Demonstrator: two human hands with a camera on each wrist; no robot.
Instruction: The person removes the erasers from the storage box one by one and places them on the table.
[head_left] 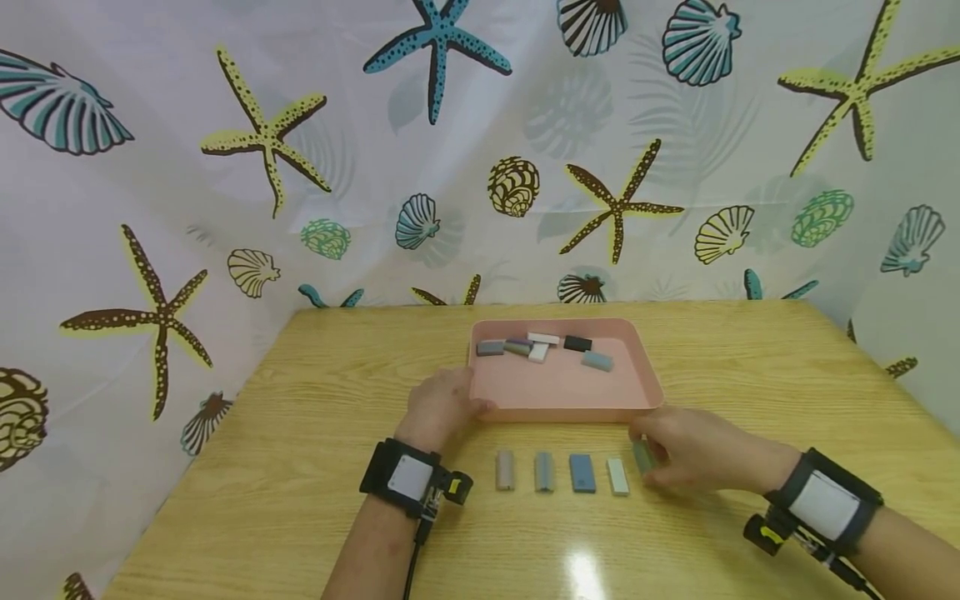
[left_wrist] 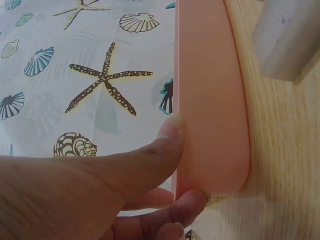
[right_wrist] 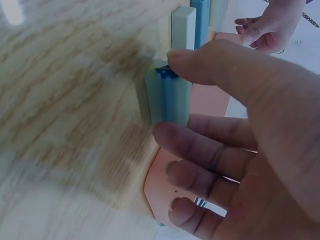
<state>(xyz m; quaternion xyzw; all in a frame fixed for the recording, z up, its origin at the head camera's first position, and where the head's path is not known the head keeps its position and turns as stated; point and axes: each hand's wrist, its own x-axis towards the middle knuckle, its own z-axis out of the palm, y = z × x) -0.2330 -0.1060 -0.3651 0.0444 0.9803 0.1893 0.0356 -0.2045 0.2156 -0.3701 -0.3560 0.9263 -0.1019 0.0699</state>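
Observation:
My left hand [head_left: 441, 408] grips the near left corner of a shallow pink tray [head_left: 555, 414]. In the left wrist view its thumb lies on the rim of the tray [left_wrist: 212, 100], with fingers against the wall below. At the tray's near right corner, my right hand [head_left: 693, 450] pinches a small pale green block [right_wrist: 169, 100] with a blue stripe, between thumb and fingers. The block stands at the right end of a row on the table: a beige block [head_left: 505, 470], a grey-blue block [head_left: 543, 472], a blue block [head_left: 582, 472] and a white block [head_left: 617, 477].
Inside the tray, toward its back, lie several small blocks, among them a black block [head_left: 577, 342] and a light blue block [head_left: 597, 361]. The wooden table [head_left: 322, 450] ends at a cloth [head_left: 465, 167] printed with shells and starfish. Each wrist wears a strapped camera.

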